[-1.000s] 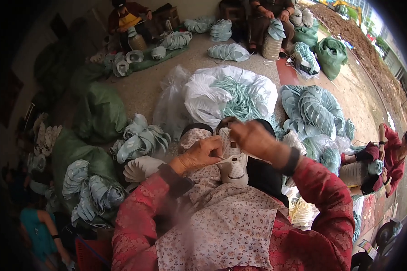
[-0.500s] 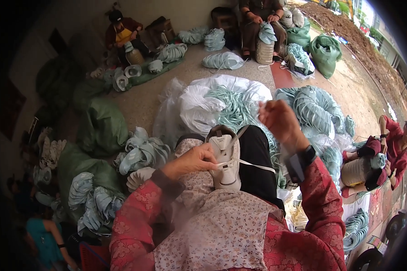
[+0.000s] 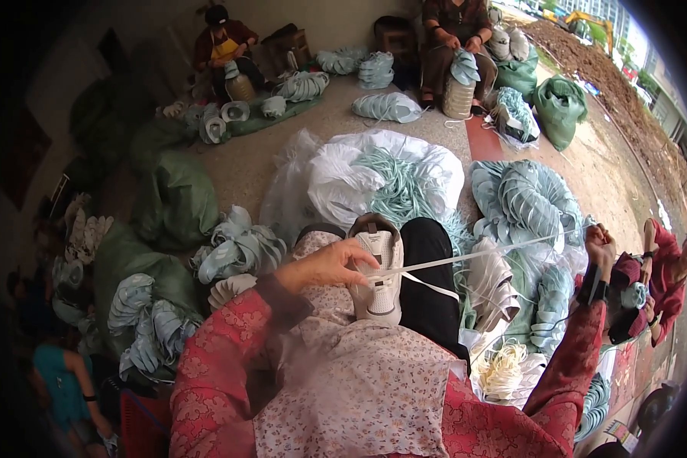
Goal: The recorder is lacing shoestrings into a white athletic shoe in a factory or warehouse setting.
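Observation:
A white shoe upper (image 3: 382, 302) with a dark-lined collar rests on my lap, between my knees. At its left edge, the thumb and forefinger of my left hand (image 3: 330, 266) are closed on the upper, close to the lace holes. A pale flat shoelace (image 3: 473, 258) runs taut from the upper out to the far right. My right hand (image 3: 600, 246) is closed round its other end, with the arm stretched out. Another length of lace (image 3: 433, 285) hangs loosely over my right knee.
A white sack (image 3: 336, 169) of pale green laces (image 3: 401, 183) lies before me. Stacked light-blue shoe pieces (image 3: 530, 195) are on the right, cream laces (image 3: 504, 369) below. Green sacks (image 3: 174, 200) stand left. Co-workers sit at the back and at right (image 3: 668, 263).
My right hand has swung from above my knee far out to the right, drawing the lace straight. My left hand has stayed at the shoe upper. The view has shifted slightly.

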Demonstrator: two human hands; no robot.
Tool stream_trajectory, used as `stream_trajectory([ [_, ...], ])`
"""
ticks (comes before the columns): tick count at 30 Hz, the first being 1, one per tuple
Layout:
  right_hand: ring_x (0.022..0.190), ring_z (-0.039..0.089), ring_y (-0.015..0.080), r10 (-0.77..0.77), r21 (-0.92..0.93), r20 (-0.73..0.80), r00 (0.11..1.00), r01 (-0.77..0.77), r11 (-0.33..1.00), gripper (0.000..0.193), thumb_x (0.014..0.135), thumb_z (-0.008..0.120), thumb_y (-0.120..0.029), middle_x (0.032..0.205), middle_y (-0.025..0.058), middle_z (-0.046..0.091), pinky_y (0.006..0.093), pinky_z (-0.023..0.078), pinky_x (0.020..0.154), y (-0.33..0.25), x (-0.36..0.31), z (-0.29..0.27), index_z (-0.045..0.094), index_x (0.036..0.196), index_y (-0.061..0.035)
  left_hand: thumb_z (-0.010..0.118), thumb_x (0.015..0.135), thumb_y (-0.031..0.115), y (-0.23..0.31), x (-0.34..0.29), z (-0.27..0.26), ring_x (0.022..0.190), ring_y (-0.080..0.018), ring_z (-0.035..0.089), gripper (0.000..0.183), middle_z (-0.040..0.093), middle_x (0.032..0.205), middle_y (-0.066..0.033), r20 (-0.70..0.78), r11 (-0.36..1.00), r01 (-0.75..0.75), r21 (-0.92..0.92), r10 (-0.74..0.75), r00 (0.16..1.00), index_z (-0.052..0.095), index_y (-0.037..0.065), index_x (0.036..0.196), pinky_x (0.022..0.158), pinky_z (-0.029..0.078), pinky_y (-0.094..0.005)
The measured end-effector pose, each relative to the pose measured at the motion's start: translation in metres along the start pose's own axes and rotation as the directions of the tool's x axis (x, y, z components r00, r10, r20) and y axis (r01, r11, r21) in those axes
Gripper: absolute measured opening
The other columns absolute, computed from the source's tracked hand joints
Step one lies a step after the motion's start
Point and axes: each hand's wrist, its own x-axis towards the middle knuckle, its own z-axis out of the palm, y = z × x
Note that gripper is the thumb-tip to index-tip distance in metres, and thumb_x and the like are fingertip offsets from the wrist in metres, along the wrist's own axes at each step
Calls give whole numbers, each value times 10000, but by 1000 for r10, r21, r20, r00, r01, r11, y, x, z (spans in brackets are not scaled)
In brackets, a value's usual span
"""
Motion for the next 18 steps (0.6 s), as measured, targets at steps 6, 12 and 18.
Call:
stream_trajectory([
  [6,935,617,224,187,-299,268,945,-103,949,258,952,553,-114,1063,139,636,382,490,940,96,-42,30,558,1154,47,710,753,111,29,11,46,776,-232,642,337,595,953,-84,2,666,-419,617,531,847,648,51,1079,642,507,-326],
  [12,964,604,203,153,-421,345,926,7,907,366,949,525,-1,1082,123,617,322,500,925,93,-51,50,479,1310,47,624,774,109,31,38,102,726,-202,644,505,594,931,-93,107,331,-222,917,332,937,520,-49,1242,589,505,-332],
  [18,985,597,157,161,-498,434,887,87,863,383,963,540,-66,1087,68,622,264,492,927,68,-50,50,467,1328,26,611,783,162,39,24,111,728,-166,638,252,585,821,-50,170,291,-217,932,181,969,610,25,995,570,486,-343],
])
